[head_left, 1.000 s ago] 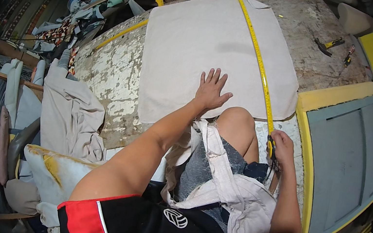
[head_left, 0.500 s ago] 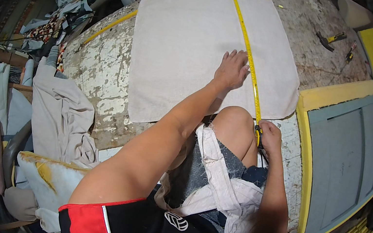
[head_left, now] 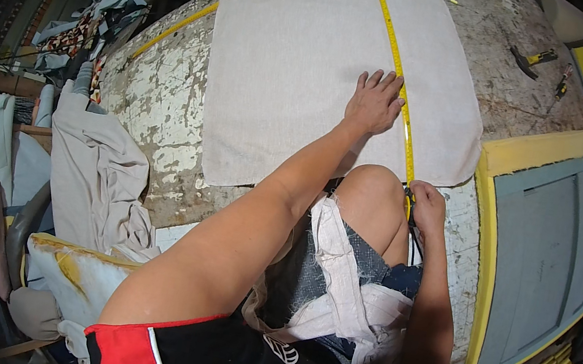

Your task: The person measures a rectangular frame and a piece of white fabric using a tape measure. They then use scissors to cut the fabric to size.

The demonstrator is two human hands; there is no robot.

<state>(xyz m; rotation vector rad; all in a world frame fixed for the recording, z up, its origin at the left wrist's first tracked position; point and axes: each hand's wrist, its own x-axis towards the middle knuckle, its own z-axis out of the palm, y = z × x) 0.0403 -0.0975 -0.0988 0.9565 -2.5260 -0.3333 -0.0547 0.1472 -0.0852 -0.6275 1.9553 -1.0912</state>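
Where the far left of the bench gives out, a crumpled beige cloth hangs in folds, seemingly put aside off the flat surface. Next, a yellow strip reaches the edge of the pale fabric sheet; whether it runs underneath cannot be told. The sheet lies spread flat on the bench in front of the person, probably so lengths can be read without creases. On it the left hand rests palm down, fingers spread and gripping nothing, its fingertips at the tape measure, likely to steady blade and fabric. That yellow blade crosses the sheet to the near edge, where the right hand grasps the case, apparently keeping the blade straight. Farther right, a hammer lies apart from the sheet, and a yellow-edged grey panel sits beside the bench.
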